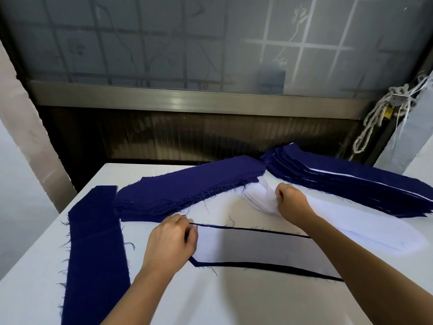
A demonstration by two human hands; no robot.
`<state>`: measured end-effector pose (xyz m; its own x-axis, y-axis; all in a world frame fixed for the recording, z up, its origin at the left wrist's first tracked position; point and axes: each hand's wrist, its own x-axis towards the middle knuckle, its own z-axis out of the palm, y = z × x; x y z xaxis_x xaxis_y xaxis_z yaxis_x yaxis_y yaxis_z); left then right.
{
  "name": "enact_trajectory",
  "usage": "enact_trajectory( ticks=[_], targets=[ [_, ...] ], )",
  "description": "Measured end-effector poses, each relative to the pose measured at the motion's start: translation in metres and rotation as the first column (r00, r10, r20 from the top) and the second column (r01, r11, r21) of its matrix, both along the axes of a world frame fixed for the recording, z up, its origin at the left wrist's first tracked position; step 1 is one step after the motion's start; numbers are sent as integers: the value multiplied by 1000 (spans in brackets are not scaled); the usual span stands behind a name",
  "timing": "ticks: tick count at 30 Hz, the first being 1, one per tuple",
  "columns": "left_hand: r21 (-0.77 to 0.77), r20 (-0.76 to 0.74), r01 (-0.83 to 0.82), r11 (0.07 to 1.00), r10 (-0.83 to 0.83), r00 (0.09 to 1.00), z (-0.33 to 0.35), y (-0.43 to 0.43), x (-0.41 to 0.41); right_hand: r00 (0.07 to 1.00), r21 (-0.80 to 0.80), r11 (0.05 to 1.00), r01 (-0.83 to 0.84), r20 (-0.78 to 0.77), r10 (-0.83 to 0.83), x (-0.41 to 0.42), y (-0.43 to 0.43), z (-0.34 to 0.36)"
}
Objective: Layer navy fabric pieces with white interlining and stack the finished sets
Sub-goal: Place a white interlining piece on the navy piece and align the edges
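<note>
We judge the job well under way but far from done. At the far right lies the finished stack [351, 181], many navy layers deep, with thin white edges showing between some of them. In front of us one set [253, 248] is being made up: a white interlining piece lies over a navy piece, so that only narrow navy borders show along its far and near edges.

Our left hand [171, 242] pinches the left end of this set between thumb and curled fingers. Our right hand [291, 202] is closed around the lifted end of the interlining pile [365, 227], which lies just beside the finished stack.

A thick pile of navy pieces [187, 188] waits in the middle of the table [210, 301], and a single navy strip [96, 242] lies at the left. None of these is lined yet.

We cannot tell whether the right hand holds one sheet or several, because its fingertips are hidden behind the knuckles. The finished stack and the interlining pile run off the right edge. Our right forearm covers the set's right end, and the navy strip is cut by the bottom edge. Neither pile can be counted.
</note>
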<state>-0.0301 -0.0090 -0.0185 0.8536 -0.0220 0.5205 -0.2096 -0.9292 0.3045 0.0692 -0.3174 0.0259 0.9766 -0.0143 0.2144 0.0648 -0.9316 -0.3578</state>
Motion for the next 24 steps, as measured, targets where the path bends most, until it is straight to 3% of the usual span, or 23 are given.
enact_trajectory(
  ticks=[8,12,18,24],
  targets=[
    [-41,8,-1,999,1,1000,5,-2,-4,999,258,966,31,9,-35,-9,-14,19],
    [-51,49,35,998,-33,998,9,-3,-7,1000,276,961,-15,29,8,-22,-9,30],
    [-91,-13,151,984,-152,988,8,3,-9,930,38,946,-323,198,310,-62,41,42],
    [-169,-41,218,961,-228,973,8,10,-9,856,-299,834,-464,92,510,-95,102,11]
  ],
)
